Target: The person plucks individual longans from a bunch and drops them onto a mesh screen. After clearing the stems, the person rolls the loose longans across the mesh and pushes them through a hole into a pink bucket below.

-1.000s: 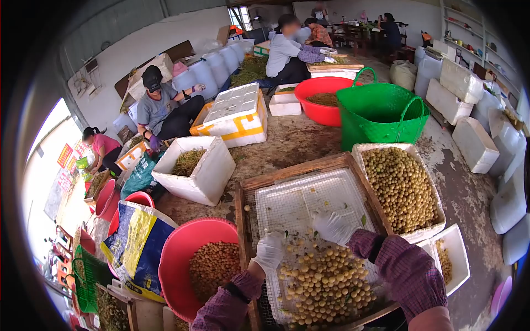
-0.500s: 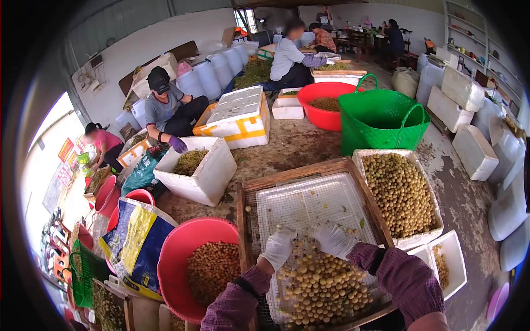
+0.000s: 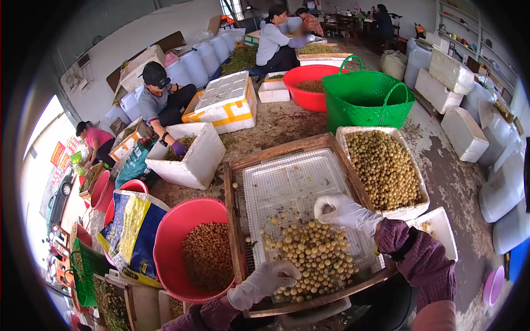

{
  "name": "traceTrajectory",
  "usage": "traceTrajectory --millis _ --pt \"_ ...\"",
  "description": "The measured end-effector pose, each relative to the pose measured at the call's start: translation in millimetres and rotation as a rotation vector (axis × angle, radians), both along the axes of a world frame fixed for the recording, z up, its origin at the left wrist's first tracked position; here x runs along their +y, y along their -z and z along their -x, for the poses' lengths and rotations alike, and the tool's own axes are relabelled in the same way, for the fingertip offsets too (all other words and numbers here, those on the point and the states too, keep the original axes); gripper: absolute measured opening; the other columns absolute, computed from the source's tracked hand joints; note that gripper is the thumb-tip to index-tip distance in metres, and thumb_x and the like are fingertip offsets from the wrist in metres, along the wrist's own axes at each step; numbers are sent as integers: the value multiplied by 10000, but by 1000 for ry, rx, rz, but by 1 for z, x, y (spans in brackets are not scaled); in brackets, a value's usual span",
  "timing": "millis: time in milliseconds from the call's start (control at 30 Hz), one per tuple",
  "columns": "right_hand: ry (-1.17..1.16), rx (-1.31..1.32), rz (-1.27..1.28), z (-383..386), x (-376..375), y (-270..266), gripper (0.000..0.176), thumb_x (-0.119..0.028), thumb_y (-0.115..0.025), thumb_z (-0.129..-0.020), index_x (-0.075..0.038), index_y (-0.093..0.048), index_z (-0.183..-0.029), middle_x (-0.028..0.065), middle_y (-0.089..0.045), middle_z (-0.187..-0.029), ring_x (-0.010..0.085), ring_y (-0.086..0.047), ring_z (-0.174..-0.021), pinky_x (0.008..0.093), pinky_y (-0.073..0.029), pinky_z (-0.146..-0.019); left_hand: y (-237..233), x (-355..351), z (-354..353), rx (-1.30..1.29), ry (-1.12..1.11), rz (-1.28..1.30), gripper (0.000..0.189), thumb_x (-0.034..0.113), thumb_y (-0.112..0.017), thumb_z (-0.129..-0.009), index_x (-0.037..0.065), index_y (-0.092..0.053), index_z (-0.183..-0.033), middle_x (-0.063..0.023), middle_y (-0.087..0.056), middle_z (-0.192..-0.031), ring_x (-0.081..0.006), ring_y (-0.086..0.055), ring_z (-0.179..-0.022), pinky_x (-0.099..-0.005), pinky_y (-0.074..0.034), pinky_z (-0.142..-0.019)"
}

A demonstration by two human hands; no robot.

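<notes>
Small round yellowish fruits (image 3: 314, 254) lie piled over the near half of a wood-framed wire mesh sieve (image 3: 364, 190), with a few scattered farther up. My left hand (image 3: 265, 282), in a white glove, is at the sieve's near left corner, thumb and fingers curved apart beside the pile's edge. Above the pile's upper right side is my right hand (image 3: 348, 214), also gloved, its thumb and fingertip curled together into a loop. Whatever may be between those tips is too small to make out. A white tray (image 3: 276, 176) shows beneath the mesh.
A red tub (image 3: 165, 243) of brownish fruits stands left of the sieve. On the right are a foam box (image 3: 342, 138) full of yellowish fruits and a smaller white box (image 3: 444, 237). A green basket (image 3: 359, 105) stands beyond. A co-worker (image 3: 160, 99) sits at another foam box (image 3: 201, 160).
My hands, close together over the mesh before, have moved apart: the left toward the near left corner, the right up and rightward. The fruit pile has shifted left and spread. The view has shifted slightly.
</notes>
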State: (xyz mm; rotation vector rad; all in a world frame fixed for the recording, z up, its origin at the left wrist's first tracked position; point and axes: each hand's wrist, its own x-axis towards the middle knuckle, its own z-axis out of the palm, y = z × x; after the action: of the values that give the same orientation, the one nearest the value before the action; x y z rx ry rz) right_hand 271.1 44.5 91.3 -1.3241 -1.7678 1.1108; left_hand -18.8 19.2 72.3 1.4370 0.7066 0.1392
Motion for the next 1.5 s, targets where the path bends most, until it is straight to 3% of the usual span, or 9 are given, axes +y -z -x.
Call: traceTrajectory --millis 167,267,500,700,833,1200,1267,1367,1500 --pt "-619 -430 -102 67 -148 39 149 -134 -567 -759 -39 -608 -866 136 -628 -775 327 -620 -710 411 -488 -617 55 -110 4 88 502 -801 165 92 -559 -808 47 -644 -941 -128 -650 -819 -325 -631 -760 -354 -514 -688" --pt "-697 -507 0 76 -176 30 138 -113 -558 -750 -46 -617 -856 144 -617 -716 336 -635 -686 433 -485 -572 77 -127 11 133 476 -766 175 97 -545 -802 51 -639 -942 -132 -635 -837 -326 -624 -789 -382 -505 -706" --pt "-56 -588 -527 62 -137 44 148 -103 -592 -727 -38 -602 -859 132 -593 -755 309 -620 -713 412 -495 -554 21 -108 15 333 327 -765 184 152 -547 -826 117 -655 -970 -115 -618 -894 -337 -600 -839 -394 -496 -729" --pt "-143 -927 -391 48 -121 73 141 -78 -610 -696 -24 -630 -825 129 -597 -783 292 -622 -766 405 -509 -588 -3 -33 36 366 11 -581 166 23 -625 -778 72 -677 -929 -118 -668 -847 -199 -632 -834 -313 -491 -732" --pt "-82 -926 -412 33 -108 84 87 -77 -612 -684 -48 -647 -758 116 -616 -745 300 -633 -727 415 -509 -575 37 49 36 456 -273 -869 255 21 -607 -750 45 -650 -1000 -159 -647 -973 -270 -626 -909 -366 -493 -816" --pt "350 -92 -117 49 -81 40 171 -135 -602 -835 -95 -642 -996 146 -666 -879 305 -647 -803 378 -510 -712 127 61 31 923 178 -1555 150 111 -626 -752 21 -675 -862 -147 -656 -872 -305 -652 -820 -378 -521 -756" --pt "212 -149 -442 76 -64 66 235 -126 -593 -819 -108 -637 -1050 141 -666 -895 298 -650 -817 379 -511 -727 115 63 30 852 51 -1420 127 96 -634 -750 18 -676 -840 -138 -663 -848 -292 -657 -763 -355 -532 -711" --pt "22 -688 -342 121 -43 76 294 -81 -592 -720 -108 -671 -1001 161 -662 -836 319 -662 -744 416 -521 -601 103 77 40 642 -123 -1096 99 73 -651 -764 7 -671 -833 -103 -667 -817 -242 -654 -681 -304 -540 -653" --pt "-54 -835 -235 141 -20 93 170 -92 -611 -686 -50 -676 -837 169 -649 -741 332 -660 -698 415 -514 -552 61 72 69 266 -480 -303 142 68 -657 -782 22 -674 -915 -99 -660 -969 -200 -630 -810 -324 -544 -686"
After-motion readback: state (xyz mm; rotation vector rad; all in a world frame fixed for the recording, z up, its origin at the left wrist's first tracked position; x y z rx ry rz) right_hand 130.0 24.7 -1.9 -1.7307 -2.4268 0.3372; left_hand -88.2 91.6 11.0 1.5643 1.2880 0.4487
